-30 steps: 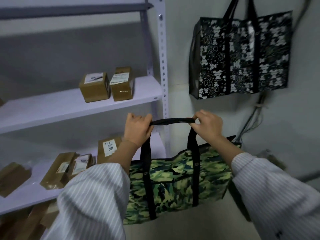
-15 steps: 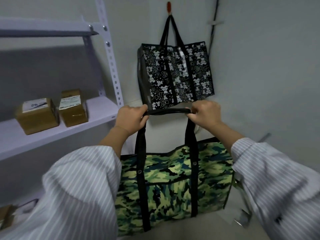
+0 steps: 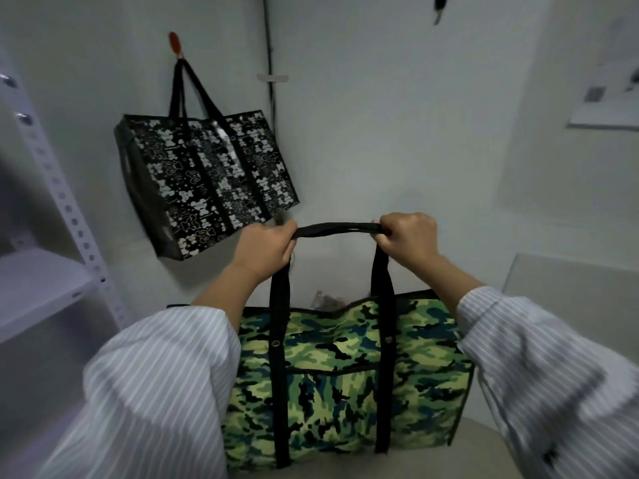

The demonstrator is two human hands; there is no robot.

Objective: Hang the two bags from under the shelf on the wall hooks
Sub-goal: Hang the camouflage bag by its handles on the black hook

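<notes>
- Camo bag [image 3: 345, 375]: lower left corner behind striped sleeve [image 3: 155, 392].
- Dark wall hook [image 3: 438, 8]: cut off at top edge.
- Wall paper [image 3: 608, 98]: cut by right edge, print too blurred to read.
- Shelf unit [image 3: 45, 292]: cut by left edge.

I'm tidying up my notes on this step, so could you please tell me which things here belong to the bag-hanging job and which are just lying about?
Belongs to the job:
- green camouflage fabric bag, black handle held by left hand and right hand
- black-and-white patterned bag, already on the red wall hook
- dark free hook, upper right

Just lying about:
- white metal shelf
- black wall cable
- paper notice
</notes>
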